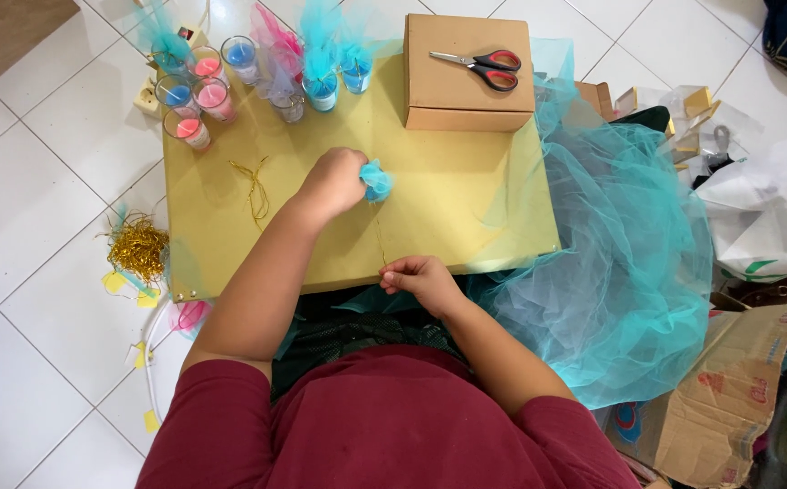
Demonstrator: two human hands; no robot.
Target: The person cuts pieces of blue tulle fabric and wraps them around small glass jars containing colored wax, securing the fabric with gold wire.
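My left hand [332, 180] is closed around a small bundle wrapped in turquoise tulle [377, 179], resting on the yellow-tan board [438, 208]. A thin gold string [380, 237] runs from the bundle down to my right hand [420, 276], which pinches its end near the board's front edge. What is inside the tulle stays hidden by my fingers.
Glass candle cups with pink and blue wax [203, 91], some wrapped in tulle [321, 54], line the board's far left. A cardboard box [470, 86] carries red-handled scissors [484, 66]. Loose gold strings [253, 186] lie on the board, a gold string bundle [138, 246] on the floor. A turquoise tulle heap [620, 244] spreads right.
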